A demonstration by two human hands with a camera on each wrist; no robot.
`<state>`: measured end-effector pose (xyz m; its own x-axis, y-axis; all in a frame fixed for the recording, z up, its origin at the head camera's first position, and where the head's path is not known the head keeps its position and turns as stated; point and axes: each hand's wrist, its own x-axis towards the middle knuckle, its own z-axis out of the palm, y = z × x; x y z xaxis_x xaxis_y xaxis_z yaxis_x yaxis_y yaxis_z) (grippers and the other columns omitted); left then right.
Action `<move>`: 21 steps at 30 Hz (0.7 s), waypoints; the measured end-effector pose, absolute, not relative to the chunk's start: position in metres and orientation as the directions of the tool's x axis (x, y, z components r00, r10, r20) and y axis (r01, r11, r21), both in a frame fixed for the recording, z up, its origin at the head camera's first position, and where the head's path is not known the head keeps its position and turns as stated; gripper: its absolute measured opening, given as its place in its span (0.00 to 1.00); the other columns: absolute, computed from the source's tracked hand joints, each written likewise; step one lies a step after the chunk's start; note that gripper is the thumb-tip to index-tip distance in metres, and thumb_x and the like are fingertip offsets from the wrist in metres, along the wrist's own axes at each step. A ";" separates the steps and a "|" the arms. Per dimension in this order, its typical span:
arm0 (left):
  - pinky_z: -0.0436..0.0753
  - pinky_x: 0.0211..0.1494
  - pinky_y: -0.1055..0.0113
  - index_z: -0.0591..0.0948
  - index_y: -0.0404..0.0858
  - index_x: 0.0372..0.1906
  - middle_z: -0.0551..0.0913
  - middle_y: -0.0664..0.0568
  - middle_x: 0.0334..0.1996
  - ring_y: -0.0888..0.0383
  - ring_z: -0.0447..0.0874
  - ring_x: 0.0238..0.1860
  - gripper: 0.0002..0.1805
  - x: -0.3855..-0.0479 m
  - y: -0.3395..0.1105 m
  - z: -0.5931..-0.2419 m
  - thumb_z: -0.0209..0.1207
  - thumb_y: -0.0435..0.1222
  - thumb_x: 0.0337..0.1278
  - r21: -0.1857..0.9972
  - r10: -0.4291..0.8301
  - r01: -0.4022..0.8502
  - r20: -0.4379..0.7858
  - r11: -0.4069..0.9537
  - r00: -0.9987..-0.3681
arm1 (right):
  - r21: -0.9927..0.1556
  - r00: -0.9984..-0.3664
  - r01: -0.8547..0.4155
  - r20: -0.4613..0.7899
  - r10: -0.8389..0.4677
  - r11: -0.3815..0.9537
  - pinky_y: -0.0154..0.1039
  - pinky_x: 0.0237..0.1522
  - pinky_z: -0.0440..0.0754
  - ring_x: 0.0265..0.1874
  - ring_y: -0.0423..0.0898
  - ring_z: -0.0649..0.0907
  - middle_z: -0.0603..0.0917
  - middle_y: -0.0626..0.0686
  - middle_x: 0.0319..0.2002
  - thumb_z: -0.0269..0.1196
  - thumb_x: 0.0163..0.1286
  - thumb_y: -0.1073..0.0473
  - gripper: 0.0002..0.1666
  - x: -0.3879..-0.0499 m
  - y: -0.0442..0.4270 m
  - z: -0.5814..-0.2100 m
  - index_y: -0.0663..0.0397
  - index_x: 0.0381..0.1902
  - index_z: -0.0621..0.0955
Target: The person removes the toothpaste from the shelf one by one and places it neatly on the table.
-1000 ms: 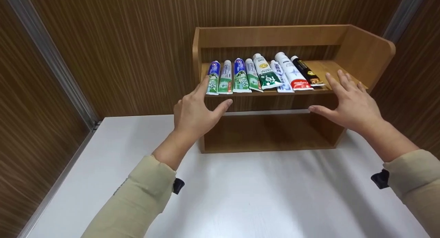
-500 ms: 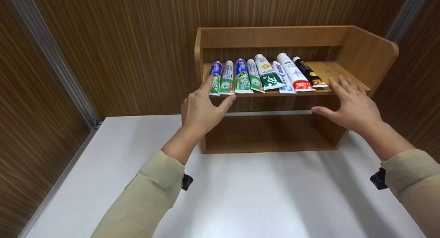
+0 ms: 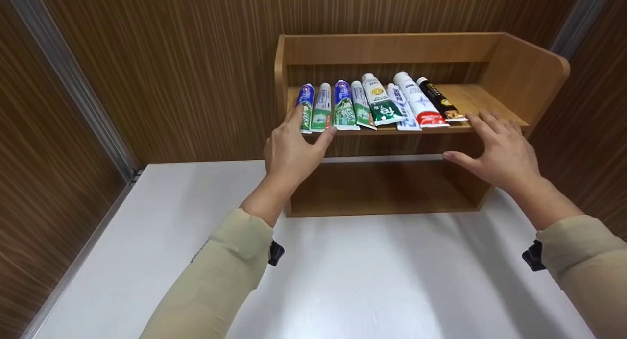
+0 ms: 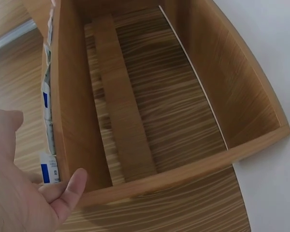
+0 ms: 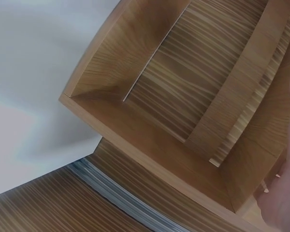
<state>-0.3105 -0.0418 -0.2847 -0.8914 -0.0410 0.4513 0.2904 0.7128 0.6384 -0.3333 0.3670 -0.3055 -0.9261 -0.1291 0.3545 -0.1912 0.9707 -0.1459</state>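
Observation:
Several toothpaste tubes lie side by side on the upper board of a wooden shelf [image 3: 392, 41]. My left hand [image 3: 293, 150] is at the left end of the row, fingers reaching over the leftmost blue-and-green toothpaste tube [image 3: 306, 95], thumb pointing up near the board's front edge. In the left wrist view, the fingers of the left hand [image 4: 19, 179] are beside the shelf's corner; contact cannot be told. My right hand [image 3: 507, 150] is spread at the board's right end, fingertips beside the black toothpaste tube [image 3: 437, 99]. Neither hand holds anything visible. A red-and-white Colgate tube [image 3: 416, 100] lies left of the black one.
The shelf's lower compartment [image 3: 382, 187] shows a bare wooden bottom. It stands on a white tabletop [image 3: 352, 265] against a striped wood wall [image 3: 171, 74]. The shelf's right side panel [image 3: 524, 79] rises beyond the right hand. Metal strips [image 3: 83, 84] run along the wall corners.
My left hand has moved right and slightly up, so its fingers cover more of the leftmost tube. The right hand has barely shifted. The tubes keep their order.

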 end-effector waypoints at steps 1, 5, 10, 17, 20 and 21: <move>0.85 0.61 0.60 0.66 0.40 0.82 0.73 0.50 0.77 0.50 0.83 0.66 0.47 -0.312 -0.041 -0.285 0.64 0.60 0.69 0.643 -0.049 0.292 0.457 0.708 -0.888 | -0.152 -0.920 -0.193 0.371 -0.125 0.969 0.65 0.82 0.40 0.82 0.69 0.52 0.53 0.66 0.84 0.64 0.67 0.21 0.64 -0.334 0.367 -0.306 0.47 0.87 0.54; 0.85 0.62 0.59 0.68 0.40 0.81 0.77 0.50 0.74 0.50 0.84 0.65 0.44 -0.314 -0.039 -0.287 0.66 0.58 0.69 0.663 -0.085 0.294 0.476 0.688 -0.875 | -0.180 -0.901 -0.196 0.422 -0.104 0.964 0.65 0.82 0.40 0.81 0.70 0.53 0.56 0.66 0.83 0.65 0.67 0.22 0.63 -0.334 0.367 -0.312 0.47 0.86 0.57; 0.86 0.61 0.58 0.70 0.39 0.80 0.78 0.48 0.73 0.49 0.85 0.64 0.42 -0.315 -0.037 -0.292 0.66 0.55 0.70 0.663 -0.111 0.308 0.510 0.682 -0.853 | -0.197 -0.879 -0.204 0.467 -0.091 0.959 0.65 0.82 0.41 0.80 0.72 0.56 0.58 0.65 0.83 0.67 0.66 0.24 0.61 -0.334 0.368 -0.316 0.49 0.85 0.61; 0.85 0.64 0.54 0.75 0.34 0.75 0.77 0.43 0.73 0.46 0.83 0.65 0.34 -0.317 -0.036 -0.296 0.65 0.49 0.74 0.646 -0.144 0.323 0.561 0.692 -0.815 | -0.203 -0.877 -0.199 0.473 -0.082 0.959 0.63 0.82 0.40 0.80 0.71 0.57 0.60 0.65 0.82 0.66 0.67 0.23 0.60 -0.335 0.366 -0.315 0.50 0.84 0.64; 0.85 0.63 0.54 0.76 0.34 0.74 0.77 0.43 0.72 0.46 0.84 0.65 0.32 -0.317 -0.036 -0.297 0.65 0.47 0.75 0.648 -0.152 0.323 0.565 0.689 -0.811 | -0.214 -0.889 -0.184 0.453 -0.070 0.959 0.64 0.82 0.40 0.81 0.69 0.55 0.59 0.64 0.83 0.64 0.68 0.22 0.59 -0.334 0.365 -0.314 0.48 0.84 0.63; 0.85 0.63 0.54 0.77 0.34 0.74 0.77 0.43 0.72 0.46 0.84 0.64 0.32 -0.316 -0.036 -0.297 0.65 0.47 0.75 0.647 -0.153 0.324 0.568 0.690 -0.809 | -0.215 -0.893 -0.178 0.446 -0.066 0.960 0.64 0.82 0.40 0.81 0.69 0.55 0.58 0.64 0.83 0.63 0.68 0.21 0.59 -0.334 0.366 -0.314 0.48 0.85 0.62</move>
<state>-0.3163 -0.0355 -0.2975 -0.8090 -0.1528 0.5677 0.3241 0.6897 0.6475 -0.3340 0.3656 -0.3135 -0.8926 -0.0658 0.4461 -0.1784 0.9601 -0.2153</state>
